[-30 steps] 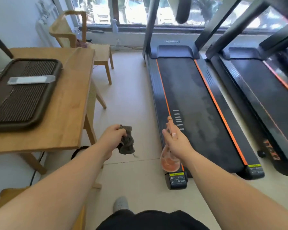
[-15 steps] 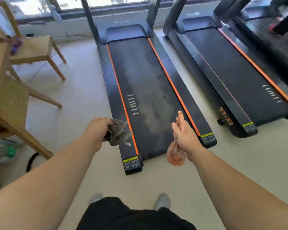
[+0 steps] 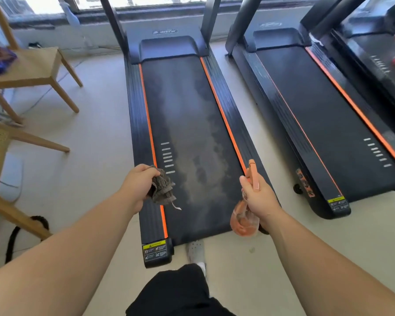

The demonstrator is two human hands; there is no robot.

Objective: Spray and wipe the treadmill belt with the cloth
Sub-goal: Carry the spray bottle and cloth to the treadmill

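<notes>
A black treadmill belt (image 3: 187,124) with orange side stripes runs away from me in the middle of the view; pale dusty or damp patches streak its surface. My left hand (image 3: 139,181) grips a crumpled grey cloth (image 3: 162,188) above the belt's left rail near the rear end. My right hand (image 3: 258,197) holds an orange spray bottle (image 3: 244,218) by its neck over the right rail, with the nozzle pointing away from me.
A second treadmill (image 3: 317,115) stands parallel on the right, a third at the far right edge. Wooden chairs (image 3: 32,67) and a table leg are on the left. A black cable (image 3: 21,233) lies on the floor. My shoe (image 3: 195,249) is at the belt's rear end.
I have stepped right until the treadmill lies straight ahead. Both hands, still holding cloth and bottle, now hover over its rear end, one at each rail.
</notes>
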